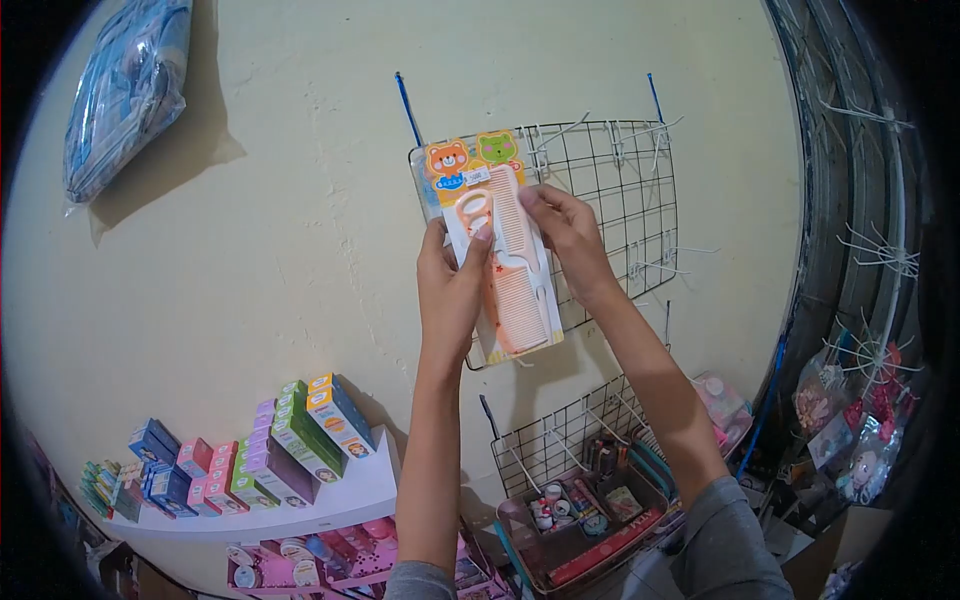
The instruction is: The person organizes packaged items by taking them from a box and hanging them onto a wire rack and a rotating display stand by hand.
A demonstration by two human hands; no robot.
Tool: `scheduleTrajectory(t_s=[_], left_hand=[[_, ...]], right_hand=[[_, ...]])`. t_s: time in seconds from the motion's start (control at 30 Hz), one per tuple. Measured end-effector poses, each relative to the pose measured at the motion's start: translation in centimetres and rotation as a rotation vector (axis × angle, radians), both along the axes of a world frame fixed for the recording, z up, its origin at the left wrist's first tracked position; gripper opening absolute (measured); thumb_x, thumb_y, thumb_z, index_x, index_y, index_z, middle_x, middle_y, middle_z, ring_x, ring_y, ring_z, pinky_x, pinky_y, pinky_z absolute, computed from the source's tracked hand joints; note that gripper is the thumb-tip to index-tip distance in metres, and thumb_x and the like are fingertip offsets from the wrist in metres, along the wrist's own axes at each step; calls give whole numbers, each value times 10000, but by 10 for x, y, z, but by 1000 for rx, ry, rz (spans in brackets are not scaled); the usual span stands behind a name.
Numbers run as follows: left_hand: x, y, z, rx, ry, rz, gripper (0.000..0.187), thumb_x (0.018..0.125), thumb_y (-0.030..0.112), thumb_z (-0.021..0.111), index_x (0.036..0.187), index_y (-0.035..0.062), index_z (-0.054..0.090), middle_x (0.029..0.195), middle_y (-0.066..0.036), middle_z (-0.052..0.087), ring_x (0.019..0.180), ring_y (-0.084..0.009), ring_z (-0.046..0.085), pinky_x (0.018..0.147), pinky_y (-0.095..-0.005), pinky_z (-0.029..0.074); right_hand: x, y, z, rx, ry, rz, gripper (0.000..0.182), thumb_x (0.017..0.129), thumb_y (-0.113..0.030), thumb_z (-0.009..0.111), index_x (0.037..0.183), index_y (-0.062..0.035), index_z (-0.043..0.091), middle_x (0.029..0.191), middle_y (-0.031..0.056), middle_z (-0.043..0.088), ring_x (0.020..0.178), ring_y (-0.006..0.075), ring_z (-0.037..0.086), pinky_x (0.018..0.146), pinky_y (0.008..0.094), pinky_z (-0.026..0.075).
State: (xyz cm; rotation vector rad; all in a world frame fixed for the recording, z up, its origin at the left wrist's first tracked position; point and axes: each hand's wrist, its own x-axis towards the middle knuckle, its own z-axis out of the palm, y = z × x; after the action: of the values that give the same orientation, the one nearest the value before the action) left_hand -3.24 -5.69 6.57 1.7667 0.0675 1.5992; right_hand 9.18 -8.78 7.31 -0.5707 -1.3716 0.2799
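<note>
A carded pack of combs (522,300), pale orange, hangs upright and slightly tilted in front of a black wire grid (625,215) on the wall. Its header card shows an orange bear and a green animal face, with a small white price sticker. My left hand (452,285) grips the pack's left edge, thumb across the front and fingers behind. My right hand (572,240) pinches the upper right edge, with its fingertips partly hidden. Whether the pack's top touches a hook cannot be made out.
White hooks (665,262) jut from the grid. Below are a second wire grid (530,455) and a basket of small goods (560,580). Boxed items (300,430) line a white shelf (330,510) at left. A plastic-wrapped blue item (130,95) hangs upper left; a hook rack (885,250) stands right.
</note>
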Motion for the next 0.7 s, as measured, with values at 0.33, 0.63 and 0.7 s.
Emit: scheduleTrajectory(t_s=[0.33, 0.63, 0.7], left_hand=[[0, 6, 5, -38, -10, 19, 269, 773, 104, 495, 969, -62, 413, 818, -125, 550, 687, -117, 545, 578, -219, 429], [4, 32, -1, -70, 27, 4, 301, 769, 130, 505, 987, -57, 418, 855, -131, 541, 732, -130, 537, 620, -232, 426], [7, 46, -4, -76, 35, 18, 300, 771, 144, 506, 984, -51, 423, 864, -127, 540, 746, -133, 533, 633, -239, 423]], right_hand=[[-3, 15, 4, 32, 25, 30, 246, 771, -236, 526, 770, 10, 541, 631, 45, 565, 548, 40, 511, 484, 160, 387], [6, 37, 0, -47, -2, -18, 273, 766, -243, 525, 759, 30, 542, 643, 61, 571, 558, 68, 519, 505, 192, 402], [12, 51, -2, -149, -89, -39, 263, 784, -258, 503, 810, 2, 539, 710, 37, 555, 635, 55, 497, 561, 183, 393]])
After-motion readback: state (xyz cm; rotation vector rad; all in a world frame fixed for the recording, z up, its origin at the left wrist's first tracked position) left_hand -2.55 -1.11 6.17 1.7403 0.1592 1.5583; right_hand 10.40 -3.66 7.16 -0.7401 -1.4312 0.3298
